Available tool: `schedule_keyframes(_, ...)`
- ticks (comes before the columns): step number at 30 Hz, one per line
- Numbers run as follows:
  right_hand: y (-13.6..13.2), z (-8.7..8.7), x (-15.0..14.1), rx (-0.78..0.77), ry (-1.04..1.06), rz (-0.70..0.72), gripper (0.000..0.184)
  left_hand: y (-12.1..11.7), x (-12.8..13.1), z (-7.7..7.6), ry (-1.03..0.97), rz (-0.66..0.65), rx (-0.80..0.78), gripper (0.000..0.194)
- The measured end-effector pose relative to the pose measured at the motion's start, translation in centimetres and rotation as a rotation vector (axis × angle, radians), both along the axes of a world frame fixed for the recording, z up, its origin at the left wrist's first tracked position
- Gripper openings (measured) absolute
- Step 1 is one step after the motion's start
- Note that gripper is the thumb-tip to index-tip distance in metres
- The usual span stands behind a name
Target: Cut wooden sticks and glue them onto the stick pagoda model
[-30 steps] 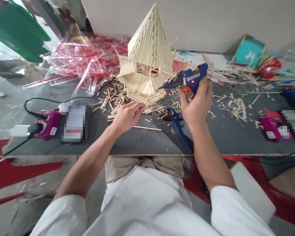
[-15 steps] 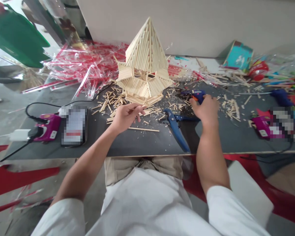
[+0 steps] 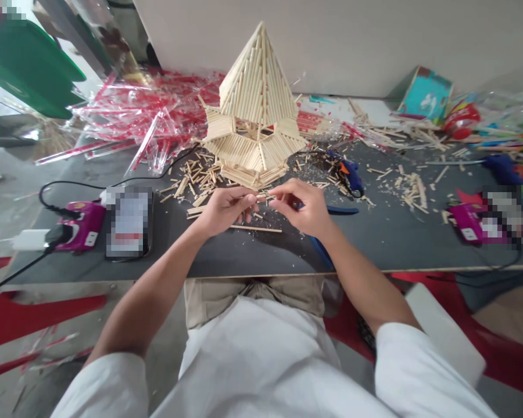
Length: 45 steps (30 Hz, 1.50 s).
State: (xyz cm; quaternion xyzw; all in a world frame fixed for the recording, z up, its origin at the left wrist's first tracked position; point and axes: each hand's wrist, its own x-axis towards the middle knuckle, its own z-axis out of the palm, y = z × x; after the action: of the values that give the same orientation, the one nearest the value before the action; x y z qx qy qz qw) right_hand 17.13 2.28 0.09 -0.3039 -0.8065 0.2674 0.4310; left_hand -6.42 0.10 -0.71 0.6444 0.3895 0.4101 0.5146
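Observation:
My left hand [image 3: 229,212] is closed, thumb and finger pinching what looks like a short wooden stick piece in front of the model. Close to its fingertips, my right hand [image 3: 303,209] has curled fingers in a pinch; whatever lies between them is too small to make out. Just behind both hands stands a pointed-roof model [image 3: 261,87] built of thin wooden sticks. A blue glue gun [image 3: 351,179] with an orange trigger lies on the table beyond my right hand. That hand partly covers a blue cutter [image 3: 343,211].
Cut stick pieces [image 3: 192,177] are scattered around the model. A phone [image 3: 129,223] and a purple power adapter [image 3: 85,223] lie at left, with a black cable. Red and clear wrappers [image 3: 157,119] pile up behind. Another purple adapter [image 3: 466,223] and blue glue gun [image 3: 501,170] are at right.
My right hand has let go of the glue gun and moved left to meet my left hand. The glue gun now lies tilted on the table. My left hand stays nearly in place.

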Motion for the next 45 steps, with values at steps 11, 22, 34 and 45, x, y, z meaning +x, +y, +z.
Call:
schedule_keyframes(11, 0.7, -1.6, -1.1, -0.174, 0.230, 0.189, 0.010, -0.2, 1.0, 0.2, 0.029, -0.013, -0.026, 0.042)
schedule_keyframes(22, 0.9, -2.5, -1.1, -0.623, 0.290, 0.270, 0.029, -0.3, 0.1, -1.7, 0.374, 0.178, 0.707, 0.032)
schedule_keyframes(34, 0.5, -2.2, -1.5, -0.719, 0.403, 0.299, 0.033, -0.8, 0.5, -0.5, 0.246, 0.232, 0.688, 0.017)
schedule_keyframes(45, 0.7, -2.4, -1.5, -0.583, 0.412, 0.173, 0.018, -0.6, 0.7, -0.9, 0.214, 0.179, 0.604, 0.017)
